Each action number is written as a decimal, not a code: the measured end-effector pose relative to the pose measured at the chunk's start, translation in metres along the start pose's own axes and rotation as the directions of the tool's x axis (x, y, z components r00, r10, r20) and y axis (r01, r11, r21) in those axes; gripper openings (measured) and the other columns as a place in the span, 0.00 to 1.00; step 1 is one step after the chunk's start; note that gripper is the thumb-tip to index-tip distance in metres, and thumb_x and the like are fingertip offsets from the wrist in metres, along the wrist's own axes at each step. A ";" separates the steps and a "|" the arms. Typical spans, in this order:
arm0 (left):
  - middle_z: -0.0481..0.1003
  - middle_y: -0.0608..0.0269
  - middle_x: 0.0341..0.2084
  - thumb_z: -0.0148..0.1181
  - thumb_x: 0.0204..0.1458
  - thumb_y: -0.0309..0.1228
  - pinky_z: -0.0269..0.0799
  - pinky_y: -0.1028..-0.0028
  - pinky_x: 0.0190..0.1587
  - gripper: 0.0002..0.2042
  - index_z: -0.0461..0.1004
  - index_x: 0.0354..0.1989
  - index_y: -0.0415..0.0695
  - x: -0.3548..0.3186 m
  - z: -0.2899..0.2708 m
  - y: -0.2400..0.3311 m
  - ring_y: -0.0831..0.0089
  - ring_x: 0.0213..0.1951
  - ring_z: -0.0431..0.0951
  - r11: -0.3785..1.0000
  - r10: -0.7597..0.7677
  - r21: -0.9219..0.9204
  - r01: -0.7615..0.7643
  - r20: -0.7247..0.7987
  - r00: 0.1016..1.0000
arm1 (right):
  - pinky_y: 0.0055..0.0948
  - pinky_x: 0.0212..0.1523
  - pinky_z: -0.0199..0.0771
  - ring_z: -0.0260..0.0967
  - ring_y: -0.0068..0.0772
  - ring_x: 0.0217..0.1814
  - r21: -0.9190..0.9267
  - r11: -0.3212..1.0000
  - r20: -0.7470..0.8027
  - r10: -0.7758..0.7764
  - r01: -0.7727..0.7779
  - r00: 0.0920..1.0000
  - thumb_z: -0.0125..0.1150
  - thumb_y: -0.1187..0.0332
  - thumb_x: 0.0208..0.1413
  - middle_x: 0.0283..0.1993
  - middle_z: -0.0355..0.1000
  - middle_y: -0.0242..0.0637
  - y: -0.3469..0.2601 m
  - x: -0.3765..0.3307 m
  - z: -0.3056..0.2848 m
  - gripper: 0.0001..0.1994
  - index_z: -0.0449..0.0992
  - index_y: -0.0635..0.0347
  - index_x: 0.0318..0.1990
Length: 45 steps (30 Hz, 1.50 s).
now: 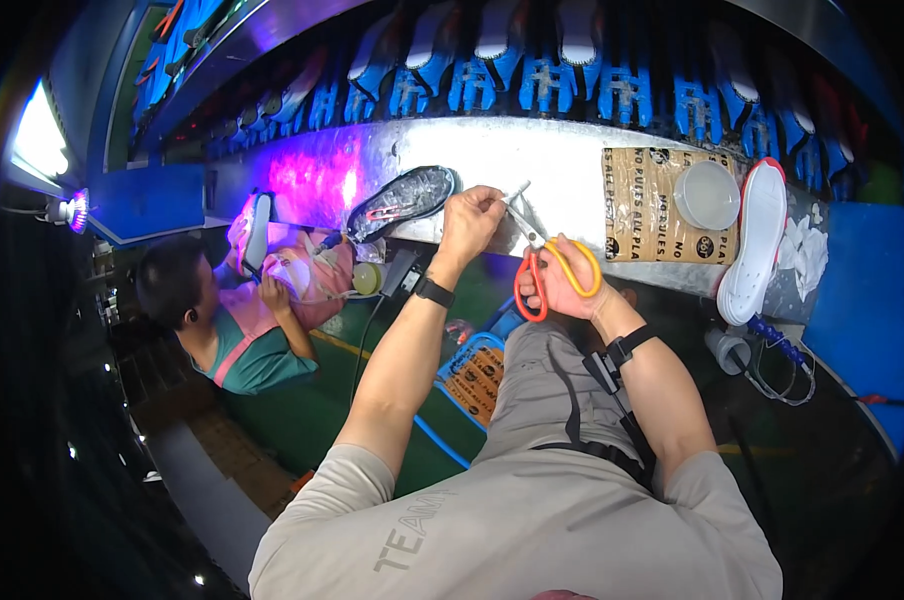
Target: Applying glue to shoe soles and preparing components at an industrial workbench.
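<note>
My right hand (577, 285) grips a pair of scissors (535, 243) with one red and one yellow handle loop. Its blades point up and left over the metal bench, towards my left fingertips. My left hand (470, 228) is closed in a pinch beside the blade tips. A thin pale piece (518, 189) sticks out past those fingers; what it is, I cannot make out. Left of my left hand, a dark shoe sole (404, 200) with a glossy surface and a red-and-white mark lies on the bench.
The metal bench (537, 165) carries brown printed wrapping (627, 215), a white bowl (707, 195), a white sole with red edging (755, 240) and crumpled white paper (800, 258). Shoes on blue holders (542, 85) line the back. A co-worker (227, 320) sits at left. A blue-framed stool (472, 380) stands below.
</note>
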<state>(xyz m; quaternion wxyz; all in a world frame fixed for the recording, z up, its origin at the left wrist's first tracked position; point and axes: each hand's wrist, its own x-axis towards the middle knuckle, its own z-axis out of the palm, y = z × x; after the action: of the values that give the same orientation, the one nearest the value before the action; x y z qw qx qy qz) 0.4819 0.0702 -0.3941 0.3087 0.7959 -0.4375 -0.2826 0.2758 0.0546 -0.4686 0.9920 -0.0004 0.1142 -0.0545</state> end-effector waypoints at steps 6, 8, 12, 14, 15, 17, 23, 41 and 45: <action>0.78 0.69 0.22 0.63 0.54 0.26 0.69 0.81 0.28 0.06 0.81 0.36 0.36 -0.003 -0.001 -0.008 0.86 0.25 0.72 1.000 -0.002 -0.030 0.003 0.043 0.999 | 0.32 0.36 0.66 0.63 0.32 0.35 0.058 0.996 0.104 0.056 -0.062 0.993 0.52 0.36 0.59 0.36 0.67 0.39 -0.007 -0.003 -0.001 0.29 0.69 0.53 0.49; 0.78 0.69 0.23 0.63 0.54 0.26 0.69 0.81 0.29 0.06 0.81 0.36 0.36 -0.006 0.001 -0.011 0.86 0.26 0.73 1.000 -0.005 -0.026 0.007 0.076 0.997 | 0.33 0.38 0.68 0.65 0.33 0.36 0.072 0.996 0.110 0.037 -0.045 0.993 0.52 0.36 0.59 0.36 0.68 0.38 -0.008 0.006 0.000 0.29 0.70 0.53 0.49; 0.79 0.69 0.24 0.64 0.53 0.26 0.70 0.81 0.30 0.06 0.81 0.36 0.36 -0.007 -0.001 -0.014 0.86 0.27 0.73 0.998 0.025 -0.066 -0.017 0.121 0.992 | 0.34 0.41 0.71 0.69 0.36 0.40 0.034 0.999 0.056 -0.009 0.008 0.998 0.52 0.35 0.59 0.36 0.69 0.38 -0.003 0.019 0.005 0.29 0.72 0.54 0.48; 0.79 0.69 0.24 0.64 0.54 0.26 0.70 0.81 0.30 0.06 0.81 0.36 0.37 -0.006 -0.002 -0.014 0.86 0.27 0.73 0.992 -0.018 -0.120 0.034 0.133 0.991 | 0.35 0.41 0.70 0.68 0.35 0.39 0.080 0.996 0.038 -0.041 0.038 0.998 0.52 0.35 0.59 0.36 0.69 0.37 0.001 0.020 0.008 0.29 0.72 0.54 0.47; 0.79 0.69 0.23 0.64 0.54 0.27 0.70 0.81 0.30 0.06 0.81 0.35 0.37 -0.006 -0.002 -0.013 0.86 0.27 0.73 0.997 -0.003 -0.077 0.014 0.141 0.990 | 0.35 0.41 0.70 0.68 0.35 0.39 0.081 0.996 0.038 -0.040 0.037 0.998 0.52 0.35 0.59 0.36 0.69 0.37 0.002 0.020 0.009 0.29 0.72 0.54 0.47; 0.78 0.69 0.23 0.64 0.54 0.27 0.70 0.81 0.30 0.06 0.80 0.35 0.37 -0.006 -0.003 -0.011 0.86 0.27 0.73 0.999 0.011 -0.033 -0.006 0.151 0.989 | 0.29 0.32 0.68 0.65 0.30 0.31 0.129 0.989 -0.007 -0.068 0.068 0.998 0.53 0.36 0.59 0.31 0.67 0.35 0.004 0.021 0.012 0.28 0.72 0.54 0.44; 0.79 0.69 0.24 0.64 0.54 0.26 0.71 0.81 0.31 0.05 0.80 0.35 0.37 -0.009 -0.006 -0.015 0.86 0.27 0.74 0.993 -0.042 -0.096 0.062 0.196 0.980 | 0.13 0.15 0.50 0.52 0.14 0.17 -0.075 0.991 -0.222 -0.120 0.106 0.968 0.56 0.42 0.61 0.22 0.60 0.26 0.013 0.032 0.028 0.21 0.70 0.53 0.38; 0.77 0.55 0.36 0.64 0.46 0.23 0.71 0.58 0.44 0.10 0.79 0.39 0.38 -0.007 -0.015 -0.018 0.54 0.40 0.76 0.730 0.416 0.594 -0.338 0.007 0.909 | 0.24 0.29 0.63 0.59 0.23 0.28 -0.117 0.963 -0.054 -0.249 0.241 0.967 0.52 0.55 0.68 0.29 0.61 0.31 0.031 -0.052 0.015 0.16 0.65 0.56 0.50; 0.76 0.54 0.36 0.65 0.47 0.24 0.71 0.58 0.45 0.11 0.79 0.41 0.40 -0.007 -0.010 -0.009 0.53 0.40 0.76 0.696 0.488 0.573 -0.434 0.066 0.870 | 0.26 0.31 0.66 0.62 0.26 0.29 -0.181 0.952 -0.027 -0.255 0.247 0.966 0.52 0.53 0.67 0.31 0.64 0.32 0.031 -0.060 0.015 0.17 0.64 0.56 0.51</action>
<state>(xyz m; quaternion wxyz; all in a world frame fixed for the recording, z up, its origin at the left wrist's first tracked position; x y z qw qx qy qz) 0.4906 0.0828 -0.3927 0.1367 0.7275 -0.6722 -0.0153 0.2249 0.0917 -0.4407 0.9699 -0.1011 0.1425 -0.1698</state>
